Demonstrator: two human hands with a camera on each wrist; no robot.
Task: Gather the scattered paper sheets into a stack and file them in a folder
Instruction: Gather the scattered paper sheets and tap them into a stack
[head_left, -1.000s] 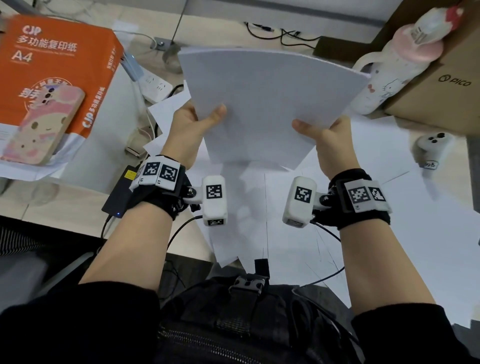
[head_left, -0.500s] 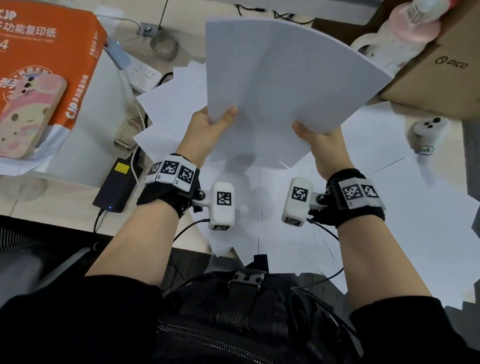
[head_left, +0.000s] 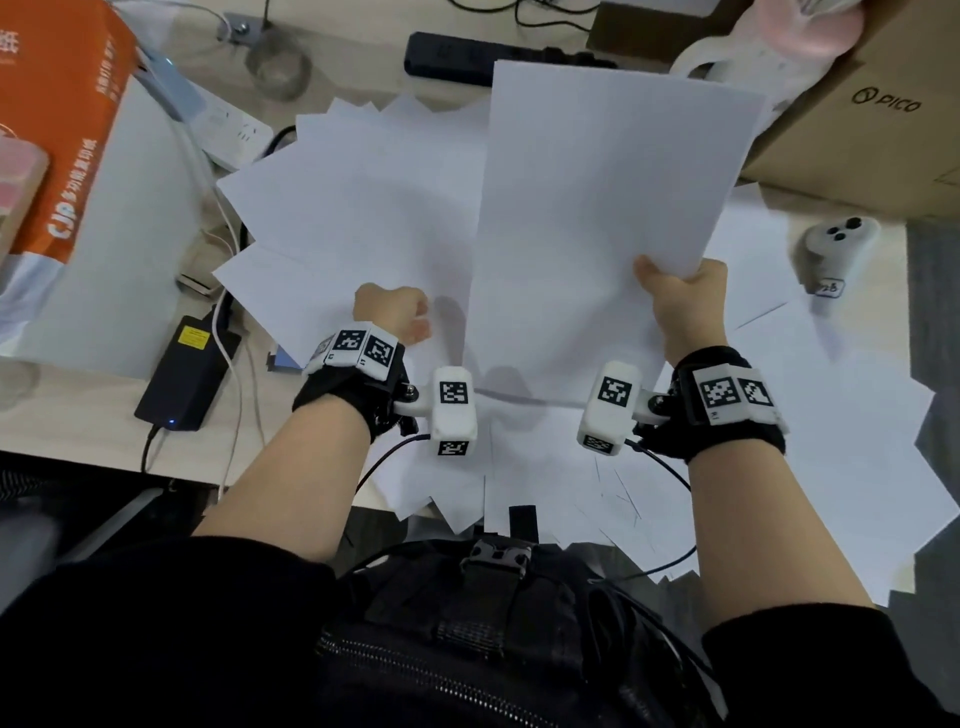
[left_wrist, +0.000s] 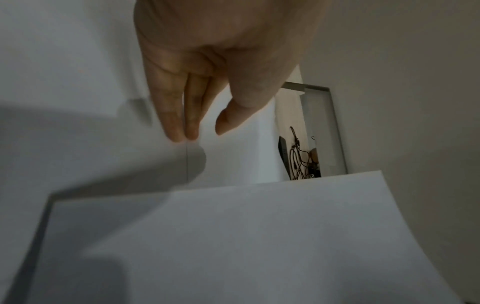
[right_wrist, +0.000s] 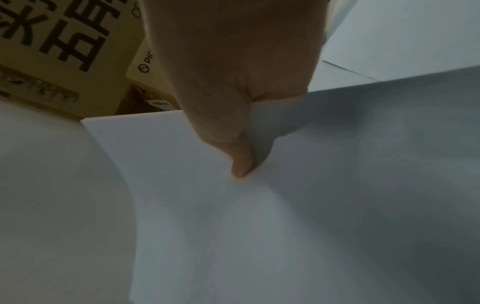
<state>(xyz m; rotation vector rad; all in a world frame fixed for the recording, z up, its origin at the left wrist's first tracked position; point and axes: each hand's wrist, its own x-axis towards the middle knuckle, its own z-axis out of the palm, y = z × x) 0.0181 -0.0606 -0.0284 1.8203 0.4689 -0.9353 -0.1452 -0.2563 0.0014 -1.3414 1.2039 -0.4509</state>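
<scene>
my left hand has just come off the gathered stack, so where a moment ago both hands held it up, now only my right hand carries it, thumb on top and fingers under its near right corner, clamped firmly, the sheets bowing a little in the right wrist view. the stack hangs above the middle of the bench, tilted up and away towards the far edge by the cardboard box. my left hand has dropped low over the loose sheets fanned out on the left of the bench; in the left wrist view its fingers point straight down, close together, thumb a little apart, holding nothing, tips at or just above the paper, i can't tell if they touch. i read that as reaching for the next batch: plenty of sheets lie scattered towards the near and right edges too, so gathering is far from done. no folder in sight that i can pick out. one-handed, the stack could fan or slip
</scene>
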